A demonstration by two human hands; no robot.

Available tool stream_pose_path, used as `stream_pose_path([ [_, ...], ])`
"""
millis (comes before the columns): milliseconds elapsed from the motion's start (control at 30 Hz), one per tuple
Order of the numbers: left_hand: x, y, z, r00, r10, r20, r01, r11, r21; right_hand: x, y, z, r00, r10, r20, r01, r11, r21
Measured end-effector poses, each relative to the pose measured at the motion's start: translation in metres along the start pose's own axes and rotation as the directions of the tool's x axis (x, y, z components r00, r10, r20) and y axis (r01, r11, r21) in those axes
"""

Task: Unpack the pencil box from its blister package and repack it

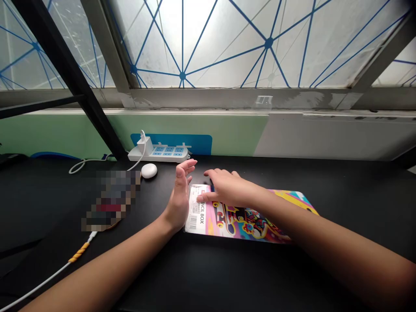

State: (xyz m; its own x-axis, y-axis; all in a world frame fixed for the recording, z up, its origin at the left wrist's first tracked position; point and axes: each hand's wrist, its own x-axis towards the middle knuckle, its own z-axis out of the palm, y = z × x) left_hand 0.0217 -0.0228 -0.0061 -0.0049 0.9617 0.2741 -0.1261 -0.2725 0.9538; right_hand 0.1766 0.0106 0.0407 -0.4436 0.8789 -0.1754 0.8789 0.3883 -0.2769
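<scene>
A flat, colorful pencil box (250,221) lies on the black table (201,273), its white label with a barcode at the left end. My left hand (180,195) stands on edge beside that left end, palm turned toward the box, fingers extended upward and apart from the thumb. Over the upper left part of the box rests my right hand (225,186), fingers spread, with the thumb on the label. My right forearm crosses above the box and hides part of its artwork. Neither hand grips anything.
A pixelated phone-like object (112,201) with a white cable (42,284) lies at the left. Near it are a white round case (149,170) and a power strip (169,151) with a plugged-in charger. A black frame (65,69) slants at upper left.
</scene>
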Motion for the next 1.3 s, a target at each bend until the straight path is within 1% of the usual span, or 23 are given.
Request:
stream_pose_path([
  [67, 0.001, 0.001, -0.001, 1.000, -0.017, 0.000, 0.017, 1.000, -0.008, 0.006, -0.009, 0.005, 0.999, -0.030, -0.025, 0.030, 1.000, -0.009],
  [133, 0.002, 0.001, -0.003, 0.998, -0.048, -0.029, 0.047, 0.998, -0.040, 0.005, -0.012, 0.008, 0.996, -0.049, -0.069, 0.048, 0.999, -0.020],
  [200, 0.004, 0.000, -0.005, 0.992, -0.106, -0.066, 0.102, 0.993, -0.055, -0.003, -0.009, 0.009, 0.990, -0.066, -0.127, 0.062, 0.997, -0.038],
  [267, 0.005, -0.002, -0.006, 0.979, -0.183, -0.087, 0.181, 0.983, -0.027, -0.018, 0.001, 0.007, 0.982, -0.082, -0.172, 0.075, 0.996, -0.044],
  [333, 0.006, -0.004, -0.008, 0.964, -0.251, -0.087, 0.253, 0.967, 0.011, -0.037, 0.021, 0.005, 0.979, -0.073, -0.193, 0.071, 0.997, -0.018],
  [400, 0.007, -0.004, -0.008, 0.950, -0.301, -0.080, 0.303, 0.953, 0.015, -0.057, 0.050, 0.004, 0.979, -0.005, -0.203, 0.013, 0.999, 0.037],
  [500, 0.008, 0.001, -0.008, 0.929, -0.364, -0.072, 0.359, 0.931, -0.072, -0.082, 0.097, 0.006, 0.963, 0.185, -0.195, -0.150, 0.971, 0.184],
  [567, 0.010, 0.005, -0.007, 0.916, -0.393, -0.075, 0.381, 0.914, -0.136, -0.091, 0.120, 0.008, 0.950, 0.242, -0.196, -0.193, 0.952, 0.237],
  [600, 0.010, 0.006, -0.006, 0.913, -0.401, -0.080, 0.386, 0.909, -0.156, -0.093, 0.126, 0.008, 0.945, 0.259, -0.200, -0.204, 0.944, 0.260],
  [667, 0.010, 0.007, -0.006, 0.907, -0.410, -0.095, 0.389, 0.903, -0.180, -0.095, 0.128, 0.008, 0.940, 0.268, -0.213, -0.204, 0.938, 0.279],
  [800, 0.012, 0.005, -0.006, 0.897, -0.428, -0.111, 0.399, 0.891, -0.215, -0.094, 0.113, 0.009, 0.967, 0.207, -0.145, -0.154, 0.937, 0.313],
  [867, 0.013, 0.005, -0.006, 0.892, -0.440, -0.098, 0.411, 0.884, -0.223, -0.094, 0.109, 0.009, 0.971, 0.189, -0.146, -0.135, 0.939, 0.315],
  [1000, 0.012, 0.006, -0.003, 0.866, -0.490, -0.102, 0.458, 0.858, -0.233, -0.093, 0.113, 0.011, 0.966, 0.133, -0.223, -0.076, 0.967, 0.244],
  [1167, 0.013, 0.008, 0.000, 0.824, -0.548, -0.144, 0.509, 0.827, -0.237, -0.092, 0.116, 0.010, 0.962, 0.080, -0.262, -0.035, 0.984, 0.174],
  [1233, 0.015, 0.008, -0.001, 0.805, -0.574, -0.149, 0.524, 0.806, -0.276, -0.093, 0.117, 0.009, 0.951, 0.059, -0.303, -0.016, 0.990, 0.142],
  [1300, 0.016, 0.008, -0.002, 0.803, -0.581, -0.132, 0.515, 0.789, -0.335, -0.093, 0.120, 0.008, 0.925, 0.032, -0.378, 0.004, 0.996, 0.094],
])
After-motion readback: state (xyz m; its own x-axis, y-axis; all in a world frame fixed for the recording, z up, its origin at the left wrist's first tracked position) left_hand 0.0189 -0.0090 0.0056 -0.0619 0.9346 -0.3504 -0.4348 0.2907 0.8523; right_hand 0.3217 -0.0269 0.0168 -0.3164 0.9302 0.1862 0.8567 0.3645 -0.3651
